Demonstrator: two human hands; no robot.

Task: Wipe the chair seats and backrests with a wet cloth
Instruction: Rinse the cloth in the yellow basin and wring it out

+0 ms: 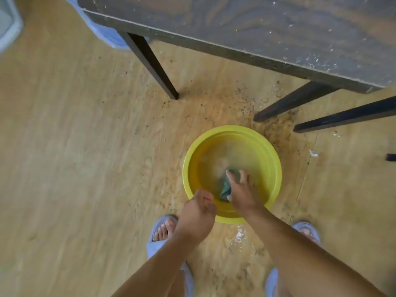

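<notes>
A yellow round basin [272, 159] with cloudy water stands on the wooden floor in front of my feet. A teal cloth [226, 187] lies in the water near the basin's near side. My right hand [241, 190] reaches into the basin, its fingers spread over the cloth and gripping it. My left hand [198, 207] hovers at the basin's near-left rim, fingers loosely curled, holding nothing. No chair seat or backrest shows clearly.
A dark wooden table [257, 24] speckled with crumbs fills the top right, its black legs [154, 65] reaching the floor beyond the basin. Crumbs and dirt litter the floor around it. A blue plastic object [105, 33] sits behind the table. My slippered feet [162, 230] flank the basin.
</notes>
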